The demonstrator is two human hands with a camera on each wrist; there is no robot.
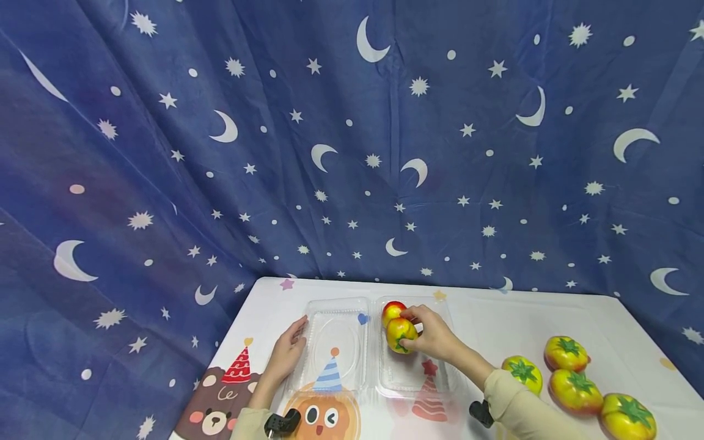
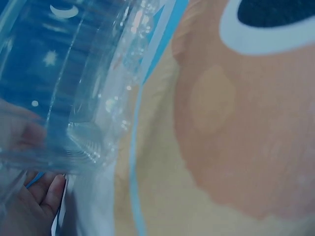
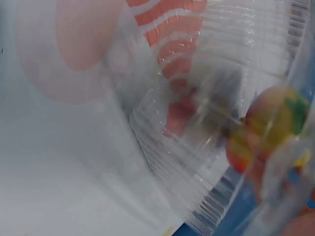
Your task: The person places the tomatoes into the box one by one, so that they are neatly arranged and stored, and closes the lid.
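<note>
Gripping red-and-yellow fruit (image 1: 400,336) in right hand (image 1: 434,336), beside second fruit (image 1: 391,310) in clear container (image 1: 397,374), with left hand (image 1: 286,351) relaxed at the container's left edge

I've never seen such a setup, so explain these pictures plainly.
No machine here: a person works bare-handed, wearing cameras. The wide picture looks forward and down from the head; the close ones come from the left and right wrists.

On a printed tablecloth lies an open clear plastic clamshell container. The right hand holds, in its fingers, a yellow-red fruit with a green leafy top, at the container's right half, beside another fruit. The left hand is at the container's left edge; four more fruits lie to the right.
</note>
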